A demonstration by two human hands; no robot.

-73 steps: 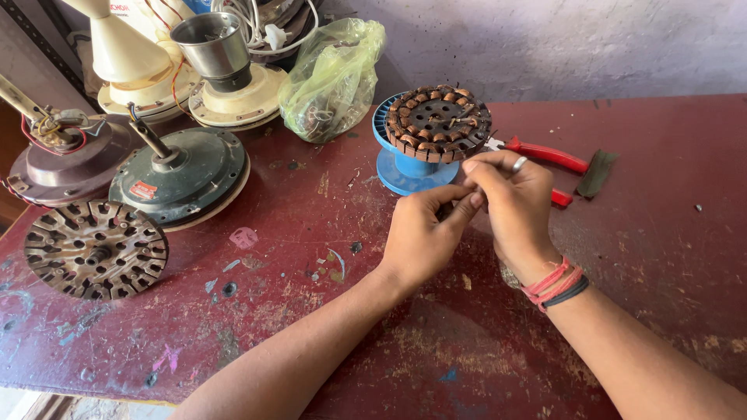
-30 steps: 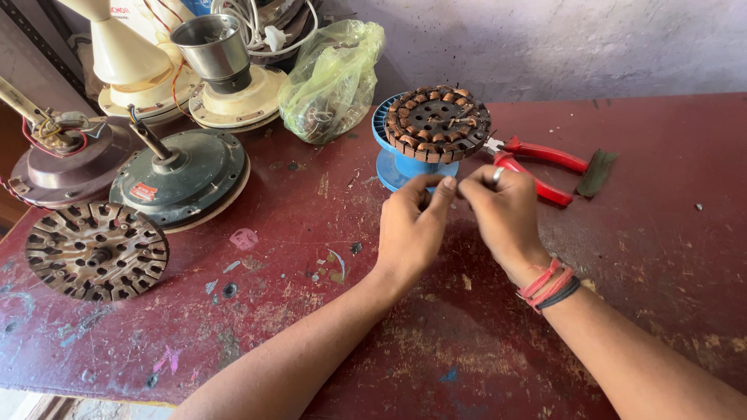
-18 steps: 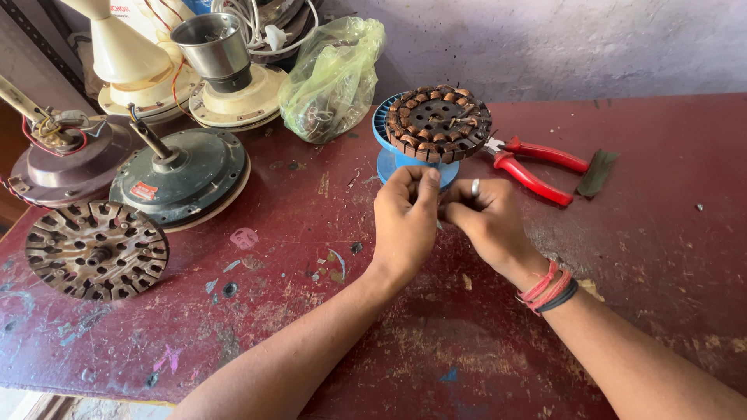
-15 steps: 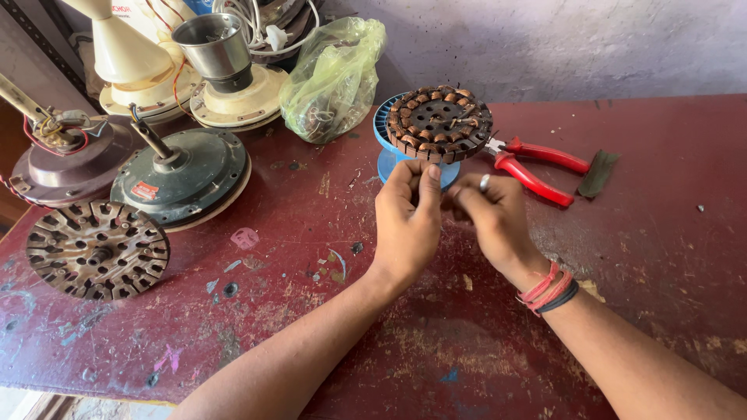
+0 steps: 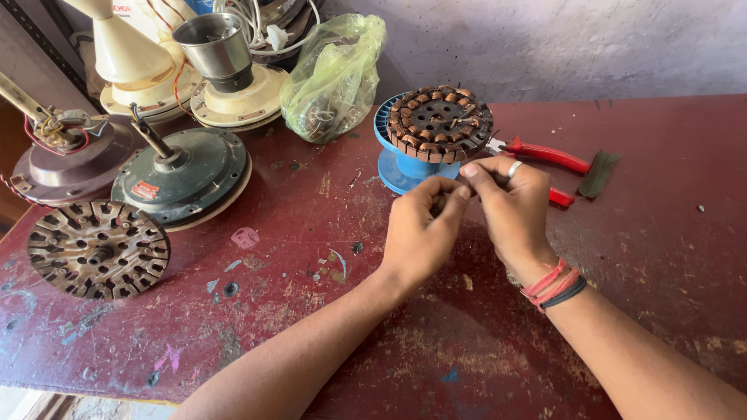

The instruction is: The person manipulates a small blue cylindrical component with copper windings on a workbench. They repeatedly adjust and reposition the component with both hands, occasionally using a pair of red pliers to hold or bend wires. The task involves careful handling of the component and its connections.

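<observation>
Both hands are held together above the red bench (image 5: pixel 661 257), just in front of a round motor winding (image 5: pixel 440 122) that is set on a blue spool (image 5: pixel 401 167). The left hand (image 5: pixel 420 233) is curled, its fingertips pinched against those of the right hand (image 5: pixel 510 206). The right hand is likewise closed in a pinch, with a ring seen on one finger and red and black bands worn at the wrist. What is pinched between the fingertips is too thin to be made out; possibly a fine wire, but it cannot be told.

Red-handled pliers (image 5: pixel 545 155) are laid just behind the right hand, beside the spool. A green plastic bag (image 5: pixel 331 78) is placed left of the winding. Farther left, a grey-green fan motor housing (image 5: pixel 187 175) is set near a slotted metal disc (image 5: pixel 97 249) and a dark maroon housing (image 5: pixel 70 159). A steel cup on a cream base (image 5: pixel 226 74) is seen at the back.
</observation>
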